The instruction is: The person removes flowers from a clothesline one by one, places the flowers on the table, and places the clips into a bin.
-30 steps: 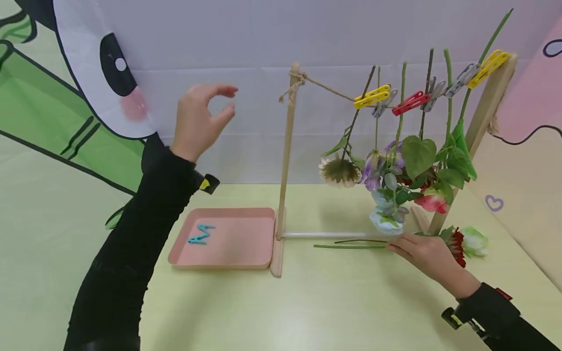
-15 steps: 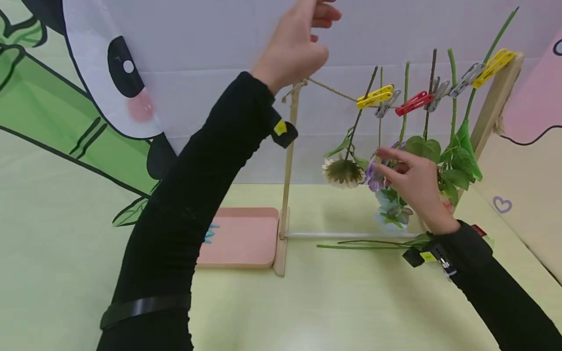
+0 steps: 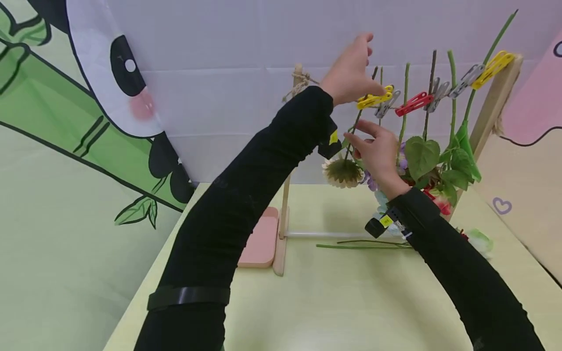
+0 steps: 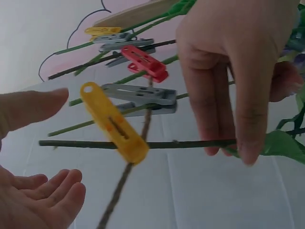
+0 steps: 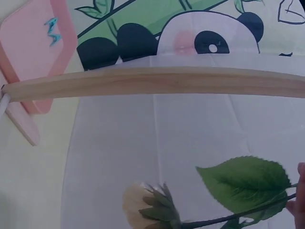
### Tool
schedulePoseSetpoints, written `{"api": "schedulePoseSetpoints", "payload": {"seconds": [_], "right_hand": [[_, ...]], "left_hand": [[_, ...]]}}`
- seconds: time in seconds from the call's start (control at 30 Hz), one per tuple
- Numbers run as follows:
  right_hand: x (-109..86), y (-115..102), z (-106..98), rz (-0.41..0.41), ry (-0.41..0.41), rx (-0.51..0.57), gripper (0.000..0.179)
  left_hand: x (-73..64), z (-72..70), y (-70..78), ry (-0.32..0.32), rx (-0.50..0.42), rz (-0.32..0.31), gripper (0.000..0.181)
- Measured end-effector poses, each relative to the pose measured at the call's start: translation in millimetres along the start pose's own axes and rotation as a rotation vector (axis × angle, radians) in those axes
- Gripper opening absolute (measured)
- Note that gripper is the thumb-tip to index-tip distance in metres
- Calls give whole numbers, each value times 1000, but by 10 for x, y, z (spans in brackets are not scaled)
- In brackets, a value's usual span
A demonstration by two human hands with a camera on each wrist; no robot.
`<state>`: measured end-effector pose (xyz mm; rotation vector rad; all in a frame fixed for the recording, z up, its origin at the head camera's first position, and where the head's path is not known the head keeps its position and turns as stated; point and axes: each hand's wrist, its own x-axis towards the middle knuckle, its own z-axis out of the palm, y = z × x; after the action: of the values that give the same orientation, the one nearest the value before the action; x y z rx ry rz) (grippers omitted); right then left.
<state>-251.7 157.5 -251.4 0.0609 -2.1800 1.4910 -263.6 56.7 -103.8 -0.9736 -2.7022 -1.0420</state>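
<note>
Your Hands Stood Either Side of a Yellow Clothespin

Your left hand [image 3: 349, 73] held nothing, its thumb and fingers spread. In the left wrist view, a gap separated them from the yellow clothespin [image 4: 114, 124], which overhead sat at their 5 o'clock. Your right hand [image 3: 375, 151], at 6 o'clock from the clothespin, had its fingers at the dark stem [image 4: 190, 143]; whether they pinched it, you could not tell. The clothespin fixed that stem to the rope [image 4: 114, 198]. The cream flower [image 3: 344, 173] hung head-down at your right hand's 8 o'clock, its broad toothed leaf [image 5: 248, 183] plain only from the right wrist.

Yellow labels showed on your left wrist camera [image 3: 333, 137] and right wrist camera [image 3: 386, 221], their marks too small to read.

Toward 3 o'clock ran grey clothespins, a red clothespin [image 3: 414, 104] and another yellow one, holding more flowers. Cut stems [image 3: 351, 246] lay on the table [image 3: 316, 297] at 6 o'clock from your right hand. At 8 o'clock was the pink tray [image 3: 260, 243]; the right wrist view showed blue pieces [image 5: 53, 32] in it, which your left sleeve [image 3: 246, 195] hid overhead.
</note>
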Motion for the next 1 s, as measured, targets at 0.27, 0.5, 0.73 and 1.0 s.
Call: {"api": "schedulePoseSetpoints", "payload": {"seconds": [0.27, 0.5, 0.73, 1.0], "right_hand": [[38, 151, 124, -78, 137, 148, 31], [27, 140, 101, -115, 160, 242, 29], [15, 146, 47, -108, 144, 284, 27], [-44, 129, -3, -116, 135, 291, 29]], "left_hand": [[121, 314, -245, 55, -33, 101, 48], [793, 539, -773, 30, -104, 143, 48], [381, 272, -499, -16, -116, 60, 64], [-54, 77, -215, 32, -98, 64, 79]]}}
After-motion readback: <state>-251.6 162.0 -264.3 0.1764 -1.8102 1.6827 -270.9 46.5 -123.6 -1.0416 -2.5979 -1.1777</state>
